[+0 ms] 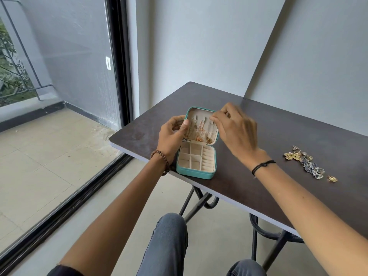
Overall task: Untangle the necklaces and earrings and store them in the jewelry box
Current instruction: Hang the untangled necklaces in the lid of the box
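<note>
My jewelry box [194,173] has a matt teal skin that looks like leather; its lining [196,156] is cream and velvety. The necklaces [199,132] are fine gold-toned metal chain. The table [278,136] is dark and matt, with a smooth pale edge. The earrings [306,162] near its front edge glint with gold metal, pearly beads and blue stones. My bracelet [161,158] is wooden beads.

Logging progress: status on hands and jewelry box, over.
Left hand grips lid. Right hand at hooks, grip blurred. Necklaces hang in lid. Earrings wait on table.
</note>
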Motion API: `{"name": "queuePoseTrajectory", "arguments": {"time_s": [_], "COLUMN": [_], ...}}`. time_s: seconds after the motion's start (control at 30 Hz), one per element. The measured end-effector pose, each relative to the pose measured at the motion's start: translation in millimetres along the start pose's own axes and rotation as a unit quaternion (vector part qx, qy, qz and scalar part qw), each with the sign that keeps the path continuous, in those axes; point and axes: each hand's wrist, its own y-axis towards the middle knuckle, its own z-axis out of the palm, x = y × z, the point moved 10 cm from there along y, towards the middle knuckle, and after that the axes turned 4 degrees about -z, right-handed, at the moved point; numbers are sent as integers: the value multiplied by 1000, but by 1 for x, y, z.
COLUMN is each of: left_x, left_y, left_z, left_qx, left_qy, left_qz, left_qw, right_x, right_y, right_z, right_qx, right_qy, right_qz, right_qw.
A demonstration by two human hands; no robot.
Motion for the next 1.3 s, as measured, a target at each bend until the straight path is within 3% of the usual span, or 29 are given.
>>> {"name": "queuePoseTrajectory", "arguments": {"time_s": [0.17, 0.33, 0.87, 1.3], "left_x": [0, -2, 0, -1], "left_y": [1, -2, -1, -3], "left_z": [-2, -1, 0, -1], "left_qx": [0, 1, 3, -4], "left_qy": [9, -7, -6, 9], "left_qz": [0, -5, -2, -10], "left_qw": [1000, 1000, 1000, 1000], "right_x": [7, 6, -4, 1], "right_y": [-1, 0, -4, -47], "right_z": [-1, -1, -5, 8], "right_qx": [-31, -32, -17, 73], "right_qy": [-100, -125, 0, 118], "right_qz": [-23, -7, 65, 137], "right_qw": [994, 992, 998, 981]}}
